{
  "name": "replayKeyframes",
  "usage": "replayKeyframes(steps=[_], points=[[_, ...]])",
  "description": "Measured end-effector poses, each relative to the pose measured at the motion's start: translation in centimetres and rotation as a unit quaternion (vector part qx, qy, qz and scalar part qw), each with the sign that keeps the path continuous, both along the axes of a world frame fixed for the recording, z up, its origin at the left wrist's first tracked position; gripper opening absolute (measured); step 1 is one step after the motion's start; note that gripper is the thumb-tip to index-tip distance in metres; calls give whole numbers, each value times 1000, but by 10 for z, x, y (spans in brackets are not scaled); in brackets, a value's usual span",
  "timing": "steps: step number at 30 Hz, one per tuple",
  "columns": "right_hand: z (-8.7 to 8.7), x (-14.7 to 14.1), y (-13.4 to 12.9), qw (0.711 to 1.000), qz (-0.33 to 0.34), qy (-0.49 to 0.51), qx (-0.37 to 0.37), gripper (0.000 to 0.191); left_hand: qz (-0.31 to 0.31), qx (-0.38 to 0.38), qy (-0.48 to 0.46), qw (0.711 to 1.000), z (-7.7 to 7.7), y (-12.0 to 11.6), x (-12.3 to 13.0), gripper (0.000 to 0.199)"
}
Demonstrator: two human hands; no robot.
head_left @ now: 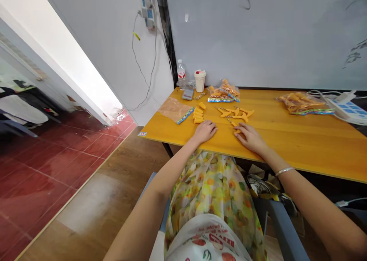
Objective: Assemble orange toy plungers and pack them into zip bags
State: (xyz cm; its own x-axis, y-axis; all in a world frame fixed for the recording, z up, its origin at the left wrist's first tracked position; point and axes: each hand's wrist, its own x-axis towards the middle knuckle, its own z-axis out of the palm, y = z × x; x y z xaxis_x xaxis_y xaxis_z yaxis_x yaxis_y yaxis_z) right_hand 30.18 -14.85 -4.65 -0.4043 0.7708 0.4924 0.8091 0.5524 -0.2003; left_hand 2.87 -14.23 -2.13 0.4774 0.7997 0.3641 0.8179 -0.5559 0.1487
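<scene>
My left hand (205, 132) rests on the yellow wooden table (301, 138) near its front edge, fingers spread, holding nothing. Just beyond it lie several yellow-orange cone-like pieces (198, 115). My right hand (250, 137) is on the table to the right, its fingertips at the handle of an orange tool with a thin metal shaft (231, 122); whether the fingers grip it is too small to tell. More orange T-shaped handles with metal shafts (243, 116) lie just past that hand. An open clear plastic bag (174, 109) lies flat at the left.
Filled bags of orange pieces (219, 94) stand at the back, beside a white cup (200, 81) and a water bottle (181, 74). Another filled bag (304, 102) lies at the right, near a white power strip (348, 108) with cables.
</scene>
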Motion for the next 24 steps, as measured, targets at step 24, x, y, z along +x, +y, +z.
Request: replayKeyframes(steps=[24], points=[[9,-29,-7,830,14,540,-136,57,152,89,9,984,-4,-10,-35,34]])
